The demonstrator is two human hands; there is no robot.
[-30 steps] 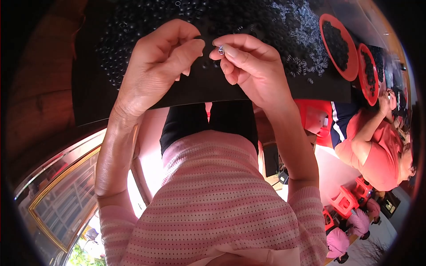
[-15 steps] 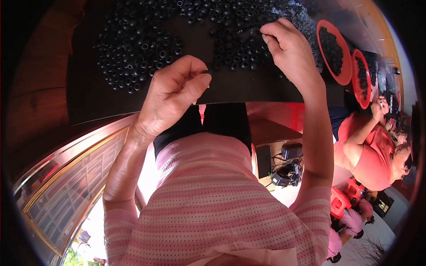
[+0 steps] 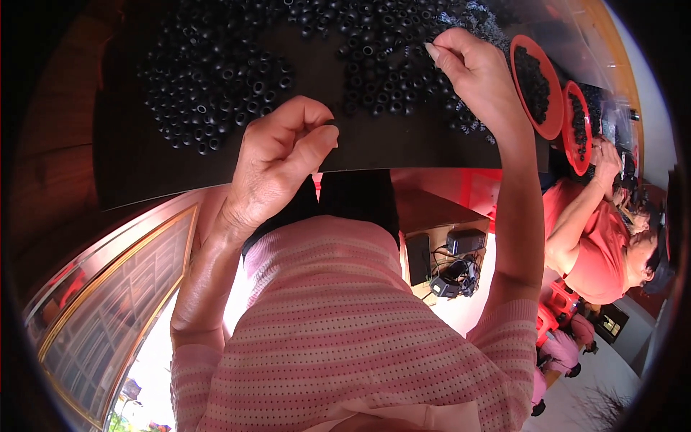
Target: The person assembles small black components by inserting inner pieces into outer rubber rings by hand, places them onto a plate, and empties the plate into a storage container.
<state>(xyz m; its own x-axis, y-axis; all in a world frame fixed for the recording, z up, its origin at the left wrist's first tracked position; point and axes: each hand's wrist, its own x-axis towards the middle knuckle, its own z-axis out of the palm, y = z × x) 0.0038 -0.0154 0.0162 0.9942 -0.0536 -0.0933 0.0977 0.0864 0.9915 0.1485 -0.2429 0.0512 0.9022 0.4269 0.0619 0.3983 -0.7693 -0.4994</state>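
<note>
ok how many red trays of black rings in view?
2, both at the table's right end beyond the right hand: nearer red tray, then second tray beside it. More may lie past the rim.

— Where do we have room on the black mat?

— Along its near edge, between our left hand and right hand; that strip is bare. The near left corner is bare as well.

— And further in?

— The black rings lie thick there, spread across the mat from left to right, so we cannot pass without touching them.

— To the right?

— Two red bowls of rings stand close beside our right hand, and another person's arm reaches in just behind them.
</note>
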